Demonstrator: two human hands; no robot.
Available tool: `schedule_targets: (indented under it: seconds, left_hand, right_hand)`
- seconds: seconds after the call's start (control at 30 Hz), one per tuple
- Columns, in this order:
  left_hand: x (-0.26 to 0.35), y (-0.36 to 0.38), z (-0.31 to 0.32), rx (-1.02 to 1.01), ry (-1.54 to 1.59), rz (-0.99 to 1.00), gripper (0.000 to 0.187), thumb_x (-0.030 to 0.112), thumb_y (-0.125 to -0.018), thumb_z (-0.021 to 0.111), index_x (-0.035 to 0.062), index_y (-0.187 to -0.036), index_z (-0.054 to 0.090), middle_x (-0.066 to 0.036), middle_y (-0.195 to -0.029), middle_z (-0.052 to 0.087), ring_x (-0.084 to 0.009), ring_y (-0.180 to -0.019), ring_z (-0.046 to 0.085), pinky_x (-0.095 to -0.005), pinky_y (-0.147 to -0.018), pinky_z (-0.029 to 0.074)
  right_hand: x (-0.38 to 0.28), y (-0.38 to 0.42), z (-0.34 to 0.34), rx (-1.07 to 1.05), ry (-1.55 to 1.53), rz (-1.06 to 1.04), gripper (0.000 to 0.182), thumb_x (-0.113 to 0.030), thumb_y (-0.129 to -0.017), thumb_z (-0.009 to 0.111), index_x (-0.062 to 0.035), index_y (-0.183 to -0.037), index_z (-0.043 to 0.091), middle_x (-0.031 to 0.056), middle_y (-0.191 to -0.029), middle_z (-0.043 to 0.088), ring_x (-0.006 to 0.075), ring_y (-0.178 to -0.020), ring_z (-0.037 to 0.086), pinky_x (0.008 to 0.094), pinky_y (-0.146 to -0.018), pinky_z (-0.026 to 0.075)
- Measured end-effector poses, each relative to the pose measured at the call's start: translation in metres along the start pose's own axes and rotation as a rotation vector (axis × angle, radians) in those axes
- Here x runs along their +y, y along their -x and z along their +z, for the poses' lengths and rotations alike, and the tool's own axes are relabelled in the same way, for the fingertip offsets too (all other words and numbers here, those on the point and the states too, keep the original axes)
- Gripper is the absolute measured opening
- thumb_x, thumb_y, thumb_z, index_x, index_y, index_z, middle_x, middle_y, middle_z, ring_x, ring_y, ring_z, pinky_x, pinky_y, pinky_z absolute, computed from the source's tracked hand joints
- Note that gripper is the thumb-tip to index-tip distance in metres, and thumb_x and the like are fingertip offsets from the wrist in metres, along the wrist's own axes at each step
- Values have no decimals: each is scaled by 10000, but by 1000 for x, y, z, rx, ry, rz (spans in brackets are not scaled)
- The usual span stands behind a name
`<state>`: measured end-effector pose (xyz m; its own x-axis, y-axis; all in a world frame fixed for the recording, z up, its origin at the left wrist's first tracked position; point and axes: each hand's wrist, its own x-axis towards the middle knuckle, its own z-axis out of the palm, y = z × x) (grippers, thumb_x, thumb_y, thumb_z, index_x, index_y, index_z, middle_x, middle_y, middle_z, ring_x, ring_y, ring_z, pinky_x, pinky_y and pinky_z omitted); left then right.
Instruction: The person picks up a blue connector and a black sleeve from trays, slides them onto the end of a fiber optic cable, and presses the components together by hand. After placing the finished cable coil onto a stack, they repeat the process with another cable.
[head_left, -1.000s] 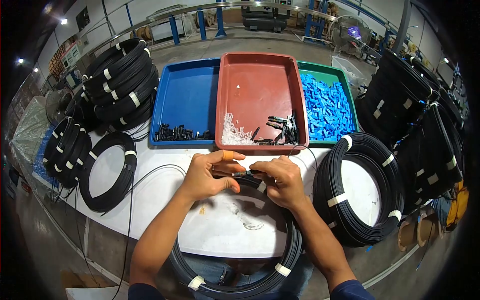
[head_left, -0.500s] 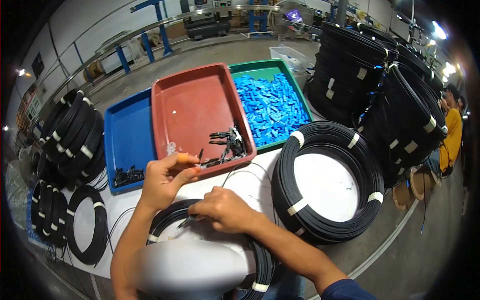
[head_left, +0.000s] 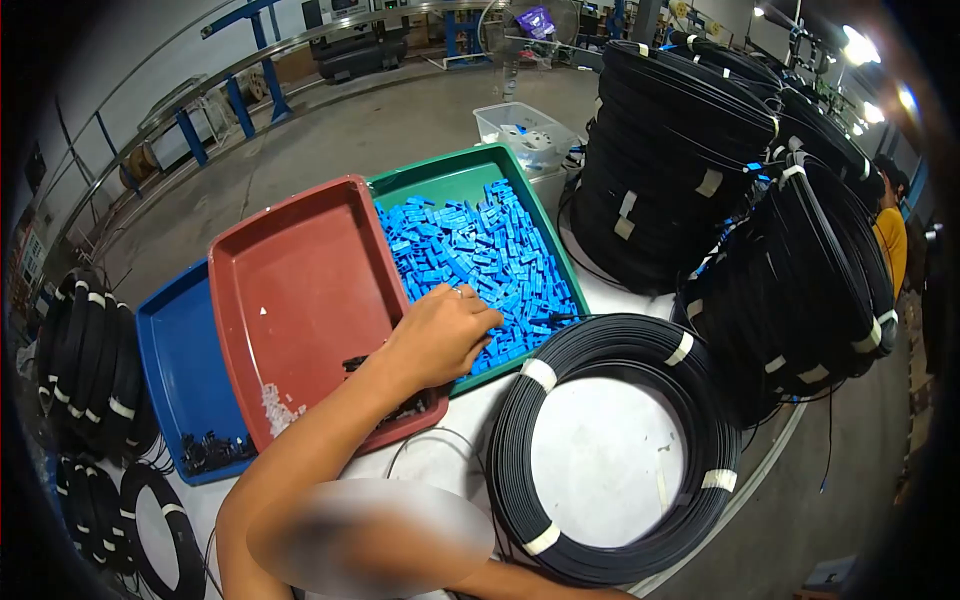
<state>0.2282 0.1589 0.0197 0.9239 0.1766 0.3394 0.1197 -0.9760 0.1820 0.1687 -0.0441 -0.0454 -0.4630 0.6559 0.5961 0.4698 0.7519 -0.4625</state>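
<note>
The blue clips (head_left: pixel 470 255) lie heaped in the green tray (head_left: pixel 440 182), far and right of the red tray (head_left: pixel 290 280), and the left hand (head_left: pixel 440 335) rests on the near edge of the heap, fingers curled down into it; whether it holds a clip I cannot tell. The right hand is out of sight. The loose pile could let the fingers take several clips or flick some over the rim onto the tabletop (head_left: pixel 600 440) beside the coil (head_left: pixel 610 345), and the forearm crossing the red tray could sweep its black parts (head_left: pixel 410 405).
</note>
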Motion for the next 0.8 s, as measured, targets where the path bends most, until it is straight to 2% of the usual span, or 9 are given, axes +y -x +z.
schedule_targets:
  seconds: [0.1, 0.17, 0.27, 0.5, 0.6, 0.67, 0.7, 0.73, 0.8]
  left_hand:
    - [-7, -14, 15, 7, -51, 56, 195, 172, -834, 733, 100, -1015, 724, -48, -928, 702, -250, -955, 631, -410, -813, 467]
    - [-11, -20, 22, -5, -128, 118, 192, 180, -834, 724, 114, -1014, 726, -22, -909, 682, -226, -942, 621, -387, -786, 452]
    - [-9, -24, 26, -30, -161, 101, 185, 172, -823, 728, 118, -1000, 731, -14, -906, 676, -223, -945, 615, -385, -794, 452]
    - [-19, -28, 28, -61, -227, 108, 199, 175, -802, 741, 122, -994, 730, -22, -929, 672, -222, -961, 606, -382, -813, 446]
    - [-24, -32, 27, -101, -159, 103, 180, 175, -821, 736, 118, -991, 718, -30, -948, 669, -231, -970, 605, -384, -821, 445]
    - [-23, -33, 24, -49, -61, 58, 156, 171, -836, 731, 106, -975, 703, -47, -937, 666, -246, -971, 602, -389, -829, 445]
    - [-21, -32, 20, 27, 26, 36, 131, 130, -844, 724, 85, -960, 684, -74, -938, 675, -275, -973, 604, -408, -845, 459]
    - [-19, -29, 15, 30, 14, 30, 131, 130, -844, 724, 85, -960, 684, -74, -938, 675, -275, -973, 604, -408, -845, 459]
    - [-13, -22, -3, 195, 283, -9, 122, 97, -855, 714, 58, -964, 674, -94, -933, 684, -286, -939, 623, -425, -818, 489]
  right_hand:
    - [-1, 1, 11, 91, -40, 46, 195, -175, -809, 609, -117, -971, 701, -28, -816, 676, 142, -826, 605, 306, -764, 404]
    - [-1, 2, 11, -54, -20, 62, 229, -167, -813, 599, -117, -1014, 698, -19, -845, 688, 143, -847, 612, 307, -776, 403]
    - [-2, 2, 8, -141, -78, 84, 269, -141, -810, 594, -117, -1062, 688, 1, -884, 703, 159, -909, 632, 308, -823, 415]
    - [-3, 2, 1, -175, -108, 68, 314, -161, -780, 638, -127, -1089, 681, 20, -1005, 712, 181, -1027, 639, 306, -917, 418]
    - [-3, 3, 5, -149, -92, 70, 326, -170, -759, 664, -133, -1082, 691, -3, -1038, 704, 173, -1020, 631, 318, -888, 416]
    - [-1, 3, -3, -220, -110, 123, 320, -158, -748, 671, -141, -1065, 704, -25, -1027, 702, 164, -1007, 625, 326, -853, 408]
    - [1, 2, -4, 25, -120, 47, 271, -167, -763, 648, -113, -1027, 685, -46, -876, 658, 157, -779, 567, 302, -767, 433]
    - [2, 1, -5, 24, -121, 33, 271, -167, -763, 648, -113, -1027, 685, -46, -876, 658, 157, -779, 567, 302, -767, 433]
    - [3, 0, -7, 10, -173, 62, 303, -128, -761, 647, -105, -1062, 683, -26, -896, 675, 172, -775, 591, 318, -765, 446]
